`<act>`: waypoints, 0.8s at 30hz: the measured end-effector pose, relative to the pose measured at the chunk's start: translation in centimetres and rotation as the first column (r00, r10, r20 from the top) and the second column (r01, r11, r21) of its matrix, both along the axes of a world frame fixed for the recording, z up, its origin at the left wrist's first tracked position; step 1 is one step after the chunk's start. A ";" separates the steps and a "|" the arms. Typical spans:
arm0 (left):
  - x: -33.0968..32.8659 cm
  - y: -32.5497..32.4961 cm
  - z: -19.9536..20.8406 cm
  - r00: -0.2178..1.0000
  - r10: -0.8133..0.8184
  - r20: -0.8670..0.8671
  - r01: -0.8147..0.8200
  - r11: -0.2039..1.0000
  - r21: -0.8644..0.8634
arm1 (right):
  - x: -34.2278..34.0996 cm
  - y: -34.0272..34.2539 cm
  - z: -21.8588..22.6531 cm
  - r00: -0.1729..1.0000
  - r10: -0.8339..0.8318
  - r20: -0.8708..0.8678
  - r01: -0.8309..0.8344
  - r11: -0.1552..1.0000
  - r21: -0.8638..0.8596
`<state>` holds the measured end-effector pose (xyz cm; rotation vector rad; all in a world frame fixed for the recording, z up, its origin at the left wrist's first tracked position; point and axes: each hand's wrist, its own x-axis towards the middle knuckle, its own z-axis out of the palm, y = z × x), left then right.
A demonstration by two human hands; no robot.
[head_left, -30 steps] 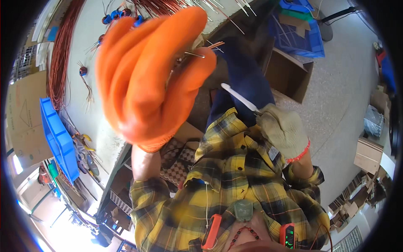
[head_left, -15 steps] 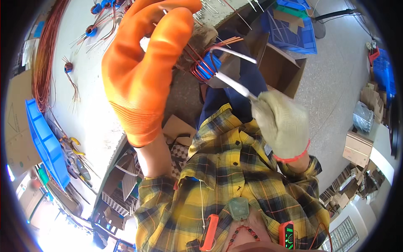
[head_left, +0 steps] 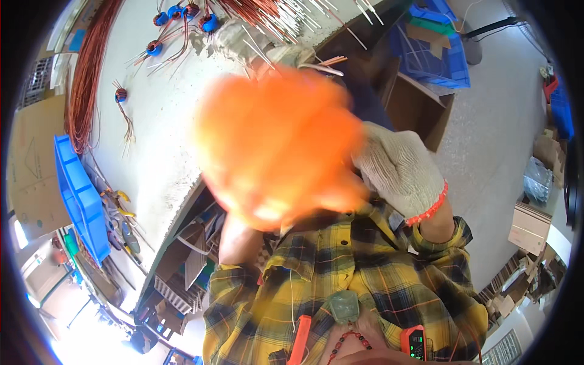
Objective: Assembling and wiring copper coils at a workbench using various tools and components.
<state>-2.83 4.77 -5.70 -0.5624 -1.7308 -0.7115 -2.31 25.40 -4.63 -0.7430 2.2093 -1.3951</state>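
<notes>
Two hands: both gloved
Left hand (head_left: 277,143): orange glove, blurred, fingers can't be told
Right hand (head_left: 398,167): white knit glove, fingers hidden
Worktop (head_left: 164,121): copper wires (head_left: 85,79) spread

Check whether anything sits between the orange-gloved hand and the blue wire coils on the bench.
The left hand in its orange glove is raised and blurred, apart from the coils at the far end of the bench. Between them lie a grey glove and loose copper wires. What the white-gloved right hand holds is hidden.
</notes>
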 end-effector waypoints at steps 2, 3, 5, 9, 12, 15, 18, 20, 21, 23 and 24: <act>3.1 6.9 -3.2 0.981 -0.164 0.100 0.157 0.985 0.076 | 1.4 1.0 -2.0 0.995 0.060 0.079 -0.042 0.978 -0.205; 3.8 8.8 -3.2 0.963 -0.239 0.123 0.224 0.967 0.125 | 1.5 1.8 -1.3 0.969 0.062 0.238 -0.018 0.983 -0.181; 7.4 9.3 -3.0 0.750 -0.446 0.489 0.483 0.874 0.057 | 3.4 4.2 -2.3 0.911 0.100 0.401 -0.039 0.987 -0.156; 5.7 10.9 -2.8 0.890 -0.393 0.229 0.411 0.911 -0.031 | 6.0 7.9 -0.8 0.916 -0.055 0.397 0.106 0.989 -0.106; 1.7 5.8 0.5 0.937 -0.326 0.130 0.298 0.935 0.195 | 6.9 5.8 -0.1 0.955 -0.250 0.161 0.218 0.956 0.195; 1.2 -3.1 2.0 0.880 -0.080 0.468 -0.068 0.954 0.290 | 4.9 2.0 -2.6 0.982 -0.135 -0.130 0.156 0.973 0.171; -2.9 -5.2 2.5 0.867 -0.050 0.495 0.019 0.997 0.069 | 3.6 1.0 -1.8 0.968 -0.249 -0.014 0.248 0.957 0.150; -2.8 -4.3 2.4 0.823 -0.121 0.556 0.027 0.984 0.174 | 3.0 0.0 -1.1 0.959 -0.232 -0.162 0.262 0.944 0.201; -2.3 -2.0 3.5 0.779 -0.139 0.611 -0.097 0.936 0.337 | 2.7 -0.7 -0.5 0.937 -0.196 -0.290 0.270 0.933 0.240; -1.8 -2.2 3.6 0.734 -0.180 0.655 -0.219 0.850 0.479 | 1.8 -1.7 0.6 0.936 -0.199 -0.291 0.266 0.939 0.215; -1.6 -4.8 3.3 0.632 -0.385 0.672 -0.062 0.840 0.539 | 1.5 -1.7 1.0 0.978 -0.194 -0.077 0.205 0.961 0.187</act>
